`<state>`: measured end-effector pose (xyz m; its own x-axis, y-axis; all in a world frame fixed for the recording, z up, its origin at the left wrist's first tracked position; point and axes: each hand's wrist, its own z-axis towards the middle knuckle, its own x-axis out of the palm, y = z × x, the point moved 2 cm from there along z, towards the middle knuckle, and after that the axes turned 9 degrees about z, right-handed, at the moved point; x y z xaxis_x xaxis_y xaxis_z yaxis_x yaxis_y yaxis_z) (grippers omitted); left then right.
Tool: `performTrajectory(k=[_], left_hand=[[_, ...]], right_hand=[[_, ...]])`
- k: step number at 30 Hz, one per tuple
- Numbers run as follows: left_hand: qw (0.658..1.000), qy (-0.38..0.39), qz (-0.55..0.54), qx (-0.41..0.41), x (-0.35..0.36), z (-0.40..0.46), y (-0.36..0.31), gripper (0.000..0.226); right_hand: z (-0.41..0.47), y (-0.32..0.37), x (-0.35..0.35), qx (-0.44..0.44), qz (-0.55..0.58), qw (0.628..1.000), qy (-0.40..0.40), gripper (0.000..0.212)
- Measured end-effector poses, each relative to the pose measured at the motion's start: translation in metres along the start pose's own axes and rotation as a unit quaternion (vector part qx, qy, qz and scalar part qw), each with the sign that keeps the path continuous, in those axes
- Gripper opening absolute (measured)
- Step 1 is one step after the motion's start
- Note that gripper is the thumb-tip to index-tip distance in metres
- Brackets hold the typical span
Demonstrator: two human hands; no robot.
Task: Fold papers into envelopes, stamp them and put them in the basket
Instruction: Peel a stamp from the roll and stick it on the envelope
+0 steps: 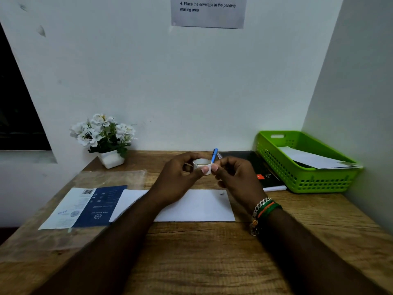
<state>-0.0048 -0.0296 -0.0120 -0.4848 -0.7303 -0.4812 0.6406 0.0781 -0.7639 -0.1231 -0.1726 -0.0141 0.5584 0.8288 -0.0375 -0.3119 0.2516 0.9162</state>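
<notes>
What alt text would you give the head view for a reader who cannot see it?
Both hands, the left hand and the right hand, hold a small white roll above a white envelope lying on the wooden desk. A green basket at the right holds papers; a pot of white flowers stands at the left.

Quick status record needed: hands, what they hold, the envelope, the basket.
left hand: grips small white roll, thumb on its front
right hand: pinches the roll's edge
white envelope: flat on wooden desk, below the hands
green plastic basket: far right, holds white papers
blue pen: behind the roll
</notes>
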Motion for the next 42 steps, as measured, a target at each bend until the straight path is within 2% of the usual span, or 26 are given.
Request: performTrajectory(k=[4, 7, 10, 15, 21, 25, 28, 32, 38, 42], left_hand=[[0.999, 0.038, 0.006, 0.003, -0.001, 0.000, 0.000, 0.028], [0.997, 0.071, -0.006, -0.003, -0.002, -0.001, 0.002, 0.034], [0.996, 0.089, -0.015, -0.014, -0.002, -0.001, 0.003, 0.038], [0.994, 0.104, -0.025, -0.012, -0.002, -0.001, 0.004, 0.030], [0.992, 0.112, -0.059, -0.015, -0.004, -0.002, 0.000, 0.031], [0.990, 0.124, -0.057, -0.022, -0.006, -0.002, 0.003, 0.031], [0.992, 0.108, -0.055, -0.029, -0.006, -0.002, 0.002, 0.032], [0.996, 0.039, -0.065, -0.042, -0.005, 0.001, 0.004, 0.026], [0.999, 0.014, -0.021, -0.025, -0.001, 0.002, 0.002, 0.035], [1.000, -0.014, 0.006, -0.025, -0.002, 0.001, 0.000, 0.039]], right_hand=[[0.000, 0.001, 0.000, 0.028, -0.032, 0.997, 0.069, 0.018], [-0.001, 0.003, 0.000, 0.049, -0.010, 0.994, 0.098, 0.018], [-0.002, 0.005, -0.001, 0.063, 0.023, 0.991, 0.112, 0.019], [-0.002, 0.006, -0.002, 0.087, 0.021, 0.988, 0.125, 0.019], [-0.003, 0.009, -0.004, 0.101, 0.054, 0.983, 0.146, 0.014], [-0.003, 0.008, -0.004, 0.120, 0.079, 0.978, 0.151, 0.019], [-0.002, 0.007, -0.003, 0.104, 0.082, 0.984, 0.119, 0.020], [-0.002, 0.006, -0.002, 0.074, 0.074, 0.994, 0.033, 0.033], [-0.004, -0.001, 0.004, 0.037, 0.046, 0.998, -0.038, 0.020], [-0.004, -0.003, 0.004, 0.024, 0.037, 0.998, -0.051, 0.014]])
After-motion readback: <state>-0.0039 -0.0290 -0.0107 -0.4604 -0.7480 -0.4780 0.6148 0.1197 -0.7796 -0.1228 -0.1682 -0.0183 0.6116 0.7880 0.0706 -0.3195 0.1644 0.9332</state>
